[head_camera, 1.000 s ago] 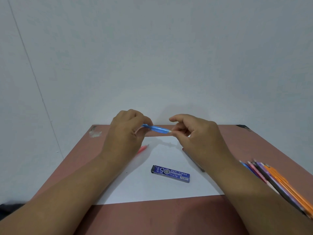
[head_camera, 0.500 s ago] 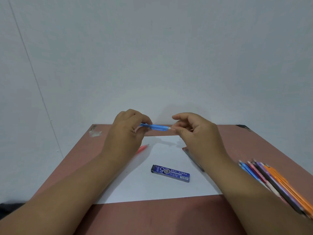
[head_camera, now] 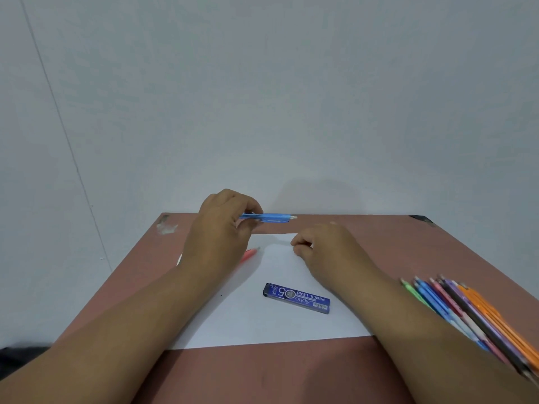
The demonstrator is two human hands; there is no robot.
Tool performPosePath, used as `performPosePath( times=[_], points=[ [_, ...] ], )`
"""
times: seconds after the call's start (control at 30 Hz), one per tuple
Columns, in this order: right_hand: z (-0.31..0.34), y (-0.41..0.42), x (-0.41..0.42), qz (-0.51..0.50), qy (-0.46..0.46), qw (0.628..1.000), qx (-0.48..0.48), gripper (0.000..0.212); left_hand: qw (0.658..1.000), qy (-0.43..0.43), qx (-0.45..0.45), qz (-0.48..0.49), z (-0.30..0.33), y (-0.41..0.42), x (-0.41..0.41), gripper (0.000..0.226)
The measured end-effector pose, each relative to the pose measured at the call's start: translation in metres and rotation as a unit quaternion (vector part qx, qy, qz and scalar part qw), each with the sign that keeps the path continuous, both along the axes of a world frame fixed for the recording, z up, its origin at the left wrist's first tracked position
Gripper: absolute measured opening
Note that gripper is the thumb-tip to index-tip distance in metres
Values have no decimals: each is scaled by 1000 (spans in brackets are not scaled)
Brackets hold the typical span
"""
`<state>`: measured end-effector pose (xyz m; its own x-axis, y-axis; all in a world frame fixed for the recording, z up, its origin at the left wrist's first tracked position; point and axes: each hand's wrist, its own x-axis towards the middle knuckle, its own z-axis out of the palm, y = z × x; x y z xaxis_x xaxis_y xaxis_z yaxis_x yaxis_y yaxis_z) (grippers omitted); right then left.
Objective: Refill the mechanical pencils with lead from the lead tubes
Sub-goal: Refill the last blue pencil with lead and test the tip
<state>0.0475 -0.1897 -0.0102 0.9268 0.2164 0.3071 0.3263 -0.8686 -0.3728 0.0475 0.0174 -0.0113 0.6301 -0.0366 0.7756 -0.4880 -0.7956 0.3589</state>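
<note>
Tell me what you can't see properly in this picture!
All in the head view:
- Red pencil: mostly hidden under the left hand.
- Right hand: its curled fingers hide whatever they may pinch.
- Coloured pencils: cut off by the right edge and covered by the right forearm.
- Lead tube: its contents can't be seen.
- Blue pencil: tip hidden in the left hand.

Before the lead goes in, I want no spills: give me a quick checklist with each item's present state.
1. Blue mechanical pencil held firmly: ok, left hand grips it above the table.
2. Pencil's white end exposed: ok, it points right.
3. Cap removed: cannot tell.
4. Right hand free: cannot tell, fingers curled on the white paper; may hide something.
5. Lead tube within reach: ok, lying on the paper.
6. Lead tube open: cannot tell.
</note>
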Motion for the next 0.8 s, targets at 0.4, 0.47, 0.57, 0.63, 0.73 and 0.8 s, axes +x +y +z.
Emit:
performPosePath(
  times=[0.4,0.47,0.57,0.63,0.73,0.8],
  points=[
    [27,2,-24,-11,42,856,515,13,1000,-17,-8,-5,1,2,1,19],
    [28,3,-26,-4,48,852,521,12,1000,-21,-7,-7,1,1,0,17],
    [29,5,-27,1,52,848,528,11,1000,-22,-5,-8,2,1,0,16],
    [29,6,-27,1,52,848,528,12,1000,-22,-3,-9,2,1,0,16],
    [29,6,-28,-2,56,850,524,10,1000,-25,2,-10,2,1,-1,16],
    [29,6,-29,-1,56,852,520,8,999,-31,8,-10,2,1,-1,16]
  ],
)
